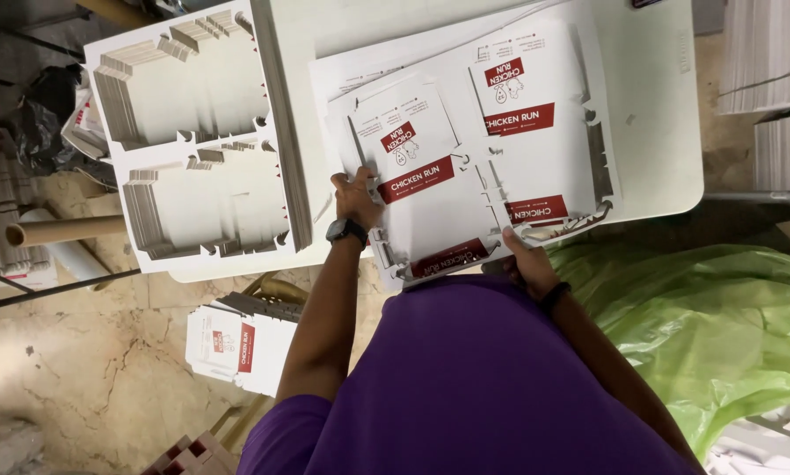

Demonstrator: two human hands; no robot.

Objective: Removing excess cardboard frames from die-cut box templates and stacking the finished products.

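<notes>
At the frame's centre the left hand (356,195) pinches the left edge of the top flat printed carton blank (421,189) on the white table (658,114); the right hand (525,264) grips its near edge; seemingly mid-lift, needing clean separation from the sheets (544,105) beneath.

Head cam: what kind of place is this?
Likely a packaging or print-finishing workshop. A white table carries stacks of flat die-cut carton blanks; the left hand and right hand hold a printed white-and-red blank. More carton stacks sit on the cracked floor, beside a cardboard tube.
</notes>
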